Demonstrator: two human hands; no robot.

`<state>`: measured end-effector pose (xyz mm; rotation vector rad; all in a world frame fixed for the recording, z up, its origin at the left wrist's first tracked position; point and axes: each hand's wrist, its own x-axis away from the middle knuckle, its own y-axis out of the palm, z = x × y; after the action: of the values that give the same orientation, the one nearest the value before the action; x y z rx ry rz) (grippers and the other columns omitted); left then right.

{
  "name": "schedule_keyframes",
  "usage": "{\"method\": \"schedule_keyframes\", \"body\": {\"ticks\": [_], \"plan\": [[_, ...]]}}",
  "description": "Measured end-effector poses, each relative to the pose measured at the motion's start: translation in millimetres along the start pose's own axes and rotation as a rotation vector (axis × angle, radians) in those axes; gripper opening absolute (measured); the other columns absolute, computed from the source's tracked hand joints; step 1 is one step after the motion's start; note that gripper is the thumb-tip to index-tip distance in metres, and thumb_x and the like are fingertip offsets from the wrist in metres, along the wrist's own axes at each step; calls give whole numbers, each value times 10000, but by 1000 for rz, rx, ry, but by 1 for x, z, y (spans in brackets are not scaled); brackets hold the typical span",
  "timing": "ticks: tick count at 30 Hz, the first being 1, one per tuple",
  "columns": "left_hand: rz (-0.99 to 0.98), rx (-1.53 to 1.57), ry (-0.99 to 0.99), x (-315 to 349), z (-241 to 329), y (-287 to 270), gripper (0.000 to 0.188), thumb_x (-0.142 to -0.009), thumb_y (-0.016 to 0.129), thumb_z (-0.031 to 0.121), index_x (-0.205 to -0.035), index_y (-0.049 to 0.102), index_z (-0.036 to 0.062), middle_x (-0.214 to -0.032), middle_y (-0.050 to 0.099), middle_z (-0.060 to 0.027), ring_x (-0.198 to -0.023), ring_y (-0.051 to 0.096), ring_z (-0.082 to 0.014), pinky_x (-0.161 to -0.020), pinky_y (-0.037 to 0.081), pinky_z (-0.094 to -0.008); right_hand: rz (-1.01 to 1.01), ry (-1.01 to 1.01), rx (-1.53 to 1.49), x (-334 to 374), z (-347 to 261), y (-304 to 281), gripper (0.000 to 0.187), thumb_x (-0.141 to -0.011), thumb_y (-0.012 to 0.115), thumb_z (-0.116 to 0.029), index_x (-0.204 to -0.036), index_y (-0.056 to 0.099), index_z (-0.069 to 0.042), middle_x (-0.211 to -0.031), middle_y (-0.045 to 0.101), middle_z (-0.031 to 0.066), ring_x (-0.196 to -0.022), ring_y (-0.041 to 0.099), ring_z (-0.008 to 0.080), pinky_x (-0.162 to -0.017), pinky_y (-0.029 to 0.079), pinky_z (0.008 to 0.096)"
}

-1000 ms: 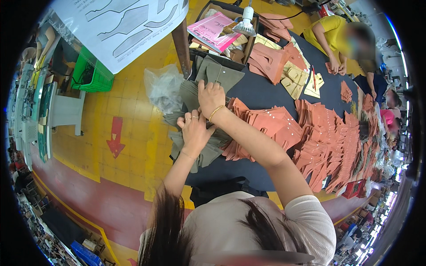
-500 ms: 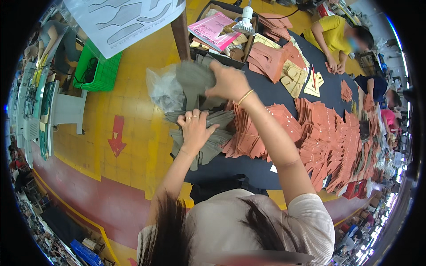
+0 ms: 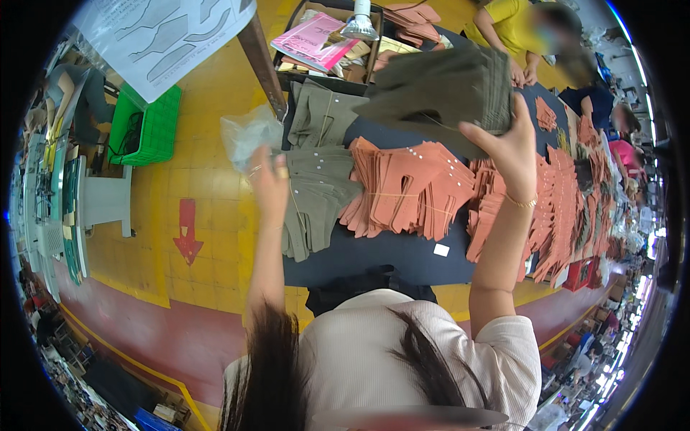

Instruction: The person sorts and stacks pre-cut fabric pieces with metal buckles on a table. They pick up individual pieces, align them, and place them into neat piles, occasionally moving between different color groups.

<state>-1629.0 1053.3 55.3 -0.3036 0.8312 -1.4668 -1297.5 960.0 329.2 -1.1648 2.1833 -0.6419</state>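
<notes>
Shows a yellow tiled floor at left, with a red arrow and, nearer, a maroon band. Has a dark-topped table further right, a pale workbench at left, a far bulb. Glows with white lights at right.

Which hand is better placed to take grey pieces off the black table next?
Probably the left hand: it looks empty and is beside the lower grey pieces. The right hand already holds a raised grey stack.
</notes>
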Motion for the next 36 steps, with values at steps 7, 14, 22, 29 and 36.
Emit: {"method": "schedule_keyframes", "body": {"ticks": [7, 14, 22, 29, 36], "plan": [[-145, 348, -685, 84, -41, -30, 827, -931, 610, 435, -1479, 242, -63, -1508, 293, -284, -1404, 298, -370, -1154, 233, -412, 121, 262, -237, 122, 22, -100, 571, -688, 796, 3, -1179, 504, 26, -1057, 639, 84, -916, 629, 147, -809, 530, 274], [65, 227, -302, 87, 14, -44, 755, -949, 611, 366, -1472, 266, -55, -1527, 284, -239, -1407, 289, -338, -1162, 216, -417, 206, 289, -203, 219, 39, -161, 777, -634, 859, -125, -1277, 464, 59, -1130, 621, 138, -1005, 622, 214, -880, 513, 323], [-777, 971, -20, 127, 237, 9, 495, -996, 538, 338, -1351, 456, 3, -1323, 532, -130, -1253, 491, -223, -1057, 376, -345, 7, 376, -535, 347, 96, -188, 778, -619, 891, -200, -1238, 495, 54, -1191, 573, 126, -1139, 525, 198, -988, 414, 317], [-1652, 916, 395, 389, 404, 93, 674, -811, 706, 265, -1392, 451, 38, -1372, 510, -123, -1295, 467, -278, -1080, 368, -406, 556, 504, -1196, 557, 145, -274, 814, -682, 877, -174, -1337, 425, -4, -1254, 531, 78, -1168, 503, 175, -1042, 385, 331], [-2453, 1059, -201, 623, 588, 103, 1108, -642, 849, 440, -1490, 241, 66, -1468, 388, -108, -1362, 376, -279, -1126, 295, -438, 1255, 481, -1073, 721, 210, -383, 811, -763, 810, -137, -1406, 326, -44, -1302, 471, 73, -1230, 460, 193, -1049, 393, 351]]}}
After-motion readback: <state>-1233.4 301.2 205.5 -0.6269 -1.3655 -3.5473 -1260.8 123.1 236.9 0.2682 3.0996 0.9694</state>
